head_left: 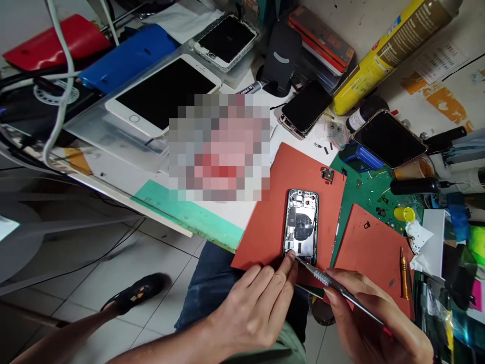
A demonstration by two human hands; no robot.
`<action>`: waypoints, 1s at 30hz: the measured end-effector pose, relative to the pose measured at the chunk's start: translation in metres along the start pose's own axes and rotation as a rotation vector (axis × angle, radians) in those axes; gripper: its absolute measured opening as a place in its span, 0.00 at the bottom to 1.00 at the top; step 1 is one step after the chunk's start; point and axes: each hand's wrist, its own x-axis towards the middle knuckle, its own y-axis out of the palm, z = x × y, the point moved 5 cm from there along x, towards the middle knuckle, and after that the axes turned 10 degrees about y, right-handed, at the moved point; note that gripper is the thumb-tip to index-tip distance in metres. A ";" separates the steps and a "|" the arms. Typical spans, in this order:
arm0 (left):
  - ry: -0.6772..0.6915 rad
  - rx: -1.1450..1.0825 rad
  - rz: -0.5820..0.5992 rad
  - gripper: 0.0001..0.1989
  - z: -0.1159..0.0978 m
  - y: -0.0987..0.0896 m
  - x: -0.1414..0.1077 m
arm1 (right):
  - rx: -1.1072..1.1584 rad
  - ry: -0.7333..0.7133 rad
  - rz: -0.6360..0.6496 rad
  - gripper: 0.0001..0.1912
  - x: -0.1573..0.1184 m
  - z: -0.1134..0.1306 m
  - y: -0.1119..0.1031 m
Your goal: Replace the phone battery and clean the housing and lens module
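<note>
Red-brown, the work mat (261,235) carries an opened-up smartphone (303,230), lying flat w/ its insides showing: a black round patch (304,226) midway, camera lenses (307,199) at the far right corner, near end toward the person. The left hand (253,306) has its fingers close together, roughly flat, index stretched out so its tip sits on the phone's near left part; nothing is gripped there, & can't tell how hard it presses, if at all. The right hand (386,307) pinches a knurled metal tool (322,276) btwn thumb & fingers, pen-style, its slim tip down at the phone's near end, just beside that fingertip. Step in hand is prob. fine work on sth small at that end, lifting or loosening a bit w/ the tip while the finger steadies; exact part is too small to tell. Next move seems to call for a light, low-angle push, w/ the fingertip kept off the tip's path & the phone held from sliding, b/c a slip could scratch nearby parts. A small metal part (327,175) lies at the mat's far right, & a gold screwdriver (404,275) rests on the second mat (364,255) to the right, both out of the work for now.
</note>
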 end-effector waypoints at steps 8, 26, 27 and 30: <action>-0.007 -0.031 -0.008 0.15 0.001 -0.001 0.002 | -0.002 -0.033 0.063 0.20 0.010 0.003 0.007; 0.016 -0.009 -0.017 0.15 -0.002 0.002 0.000 | -0.148 -0.068 0.109 0.12 0.019 0.010 0.012; 0.018 -0.009 -0.018 0.15 -0.002 0.002 0.000 | -0.153 -0.059 0.132 0.12 0.019 0.010 0.012; 0.025 0.002 -0.024 0.15 -0.002 0.002 0.000 | -0.180 -0.039 0.156 0.11 0.019 0.009 0.013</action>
